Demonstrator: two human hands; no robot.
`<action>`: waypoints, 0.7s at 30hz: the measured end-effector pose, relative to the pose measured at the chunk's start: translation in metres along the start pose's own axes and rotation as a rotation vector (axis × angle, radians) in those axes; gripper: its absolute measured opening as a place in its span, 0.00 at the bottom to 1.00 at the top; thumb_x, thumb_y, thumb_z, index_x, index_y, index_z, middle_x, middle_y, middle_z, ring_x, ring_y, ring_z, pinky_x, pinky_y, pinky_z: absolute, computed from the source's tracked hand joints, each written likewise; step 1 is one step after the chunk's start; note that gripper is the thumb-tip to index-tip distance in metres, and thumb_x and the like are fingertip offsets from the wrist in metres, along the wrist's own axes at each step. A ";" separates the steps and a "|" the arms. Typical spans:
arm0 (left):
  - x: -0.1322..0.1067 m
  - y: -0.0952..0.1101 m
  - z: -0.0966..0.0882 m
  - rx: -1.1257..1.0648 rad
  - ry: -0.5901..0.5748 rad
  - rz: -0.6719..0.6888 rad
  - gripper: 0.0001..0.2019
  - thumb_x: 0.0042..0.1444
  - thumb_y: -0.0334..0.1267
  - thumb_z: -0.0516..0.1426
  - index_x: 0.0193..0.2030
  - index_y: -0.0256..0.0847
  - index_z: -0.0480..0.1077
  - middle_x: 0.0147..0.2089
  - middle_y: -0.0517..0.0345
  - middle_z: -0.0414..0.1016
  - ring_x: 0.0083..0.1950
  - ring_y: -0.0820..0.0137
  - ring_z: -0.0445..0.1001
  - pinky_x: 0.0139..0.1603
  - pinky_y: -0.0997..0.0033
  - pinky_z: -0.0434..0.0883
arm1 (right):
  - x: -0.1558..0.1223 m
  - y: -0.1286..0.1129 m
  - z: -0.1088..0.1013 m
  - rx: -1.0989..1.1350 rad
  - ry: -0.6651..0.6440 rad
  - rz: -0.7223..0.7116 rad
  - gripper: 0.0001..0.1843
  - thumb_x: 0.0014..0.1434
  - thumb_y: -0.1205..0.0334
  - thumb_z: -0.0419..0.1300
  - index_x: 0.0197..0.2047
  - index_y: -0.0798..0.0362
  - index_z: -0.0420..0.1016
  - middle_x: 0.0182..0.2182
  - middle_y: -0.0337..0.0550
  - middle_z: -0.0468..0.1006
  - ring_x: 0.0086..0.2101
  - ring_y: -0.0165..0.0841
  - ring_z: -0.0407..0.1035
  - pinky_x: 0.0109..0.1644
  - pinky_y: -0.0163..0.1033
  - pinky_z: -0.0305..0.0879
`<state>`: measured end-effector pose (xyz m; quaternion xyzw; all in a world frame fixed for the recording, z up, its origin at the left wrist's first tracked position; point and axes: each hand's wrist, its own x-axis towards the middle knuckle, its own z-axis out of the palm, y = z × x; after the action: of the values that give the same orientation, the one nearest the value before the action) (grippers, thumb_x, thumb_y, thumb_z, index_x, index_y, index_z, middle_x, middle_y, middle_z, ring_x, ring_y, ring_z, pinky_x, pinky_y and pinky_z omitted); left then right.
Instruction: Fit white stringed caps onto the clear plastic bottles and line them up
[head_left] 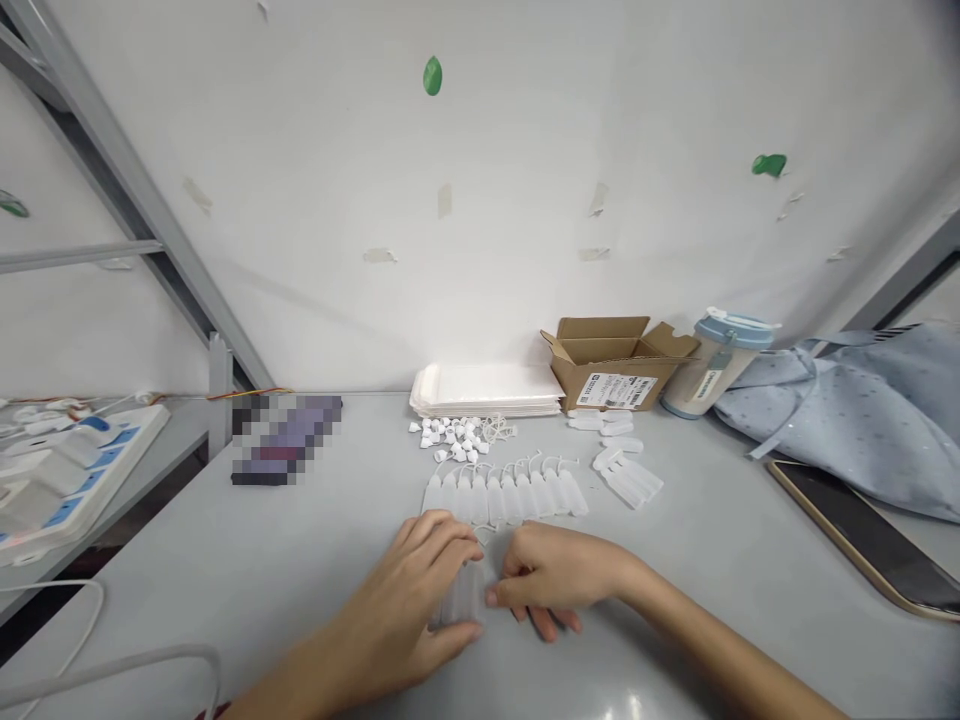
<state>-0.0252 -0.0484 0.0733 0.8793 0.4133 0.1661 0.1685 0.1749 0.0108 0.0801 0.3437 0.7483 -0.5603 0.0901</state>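
My left hand (424, 600) curls around a small bundle of translucent plastic vials (461, 595) on the grey table, fingers closed over it. My right hand (551, 575) pinches the right side of the same bundle with thumb and fingertips. Just beyond my hands lies a row of several similar capped vials (506, 490) side by side. Behind that row is a scatter of small white caps (454, 435) and a thin string. More vials (626, 478) lie loose to the right.
A stack of white bags (487, 390) and an open cardboard box (611, 365) stand at the wall. A lidded cup (716, 375), blue cloth (847, 420) and a phone (870, 535) are on the right. A power strip (67, 470) sits at the left.
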 end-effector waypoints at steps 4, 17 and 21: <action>-0.001 0.001 -0.001 -0.001 -0.009 -0.019 0.20 0.47 0.35 0.61 0.48 0.43 0.63 0.51 0.53 0.67 0.55 0.58 0.60 0.55 0.59 0.62 | 0.000 0.001 0.001 0.000 -0.004 -0.003 0.15 0.54 0.61 0.51 0.18 0.56 0.64 0.12 0.32 0.67 0.09 0.22 0.58 0.15 0.27 0.55; 0.046 -0.020 -0.037 -0.133 0.116 -0.187 0.09 0.58 0.43 0.50 0.41 0.45 0.67 0.46 0.57 0.72 0.48 0.64 0.67 0.44 0.66 0.67 | -0.022 0.003 -0.045 0.181 0.889 -0.258 0.09 0.50 0.67 0.47 0.30 0.55 0.68 0.17 0.33 0.71 0.12 0.23 0.58 0.18 0.28 0.54; 0.085 -0.034 -0.037 -0.080 0.139 -0.182 0.09 0.55 0.41 0.50 0.36 0.44 0.70 0.42 0.58 0.75 0.44 0.65 0.70 0.39 0.69 0.67 | -0.024 0.022 -0.070 0.019 1.197 -0.170 0.10 0.51 0.66 0.46 0.31 0.55 0.68 0.23 0.38 0.75 0.19 0.27 0.66 0.23 0.30 0.60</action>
<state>-0.0127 0.0450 0.1040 0.8171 0.4950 0.2272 0.1890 0.2236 0.0667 0.1003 0.5391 0.6888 -0.2813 -0.3948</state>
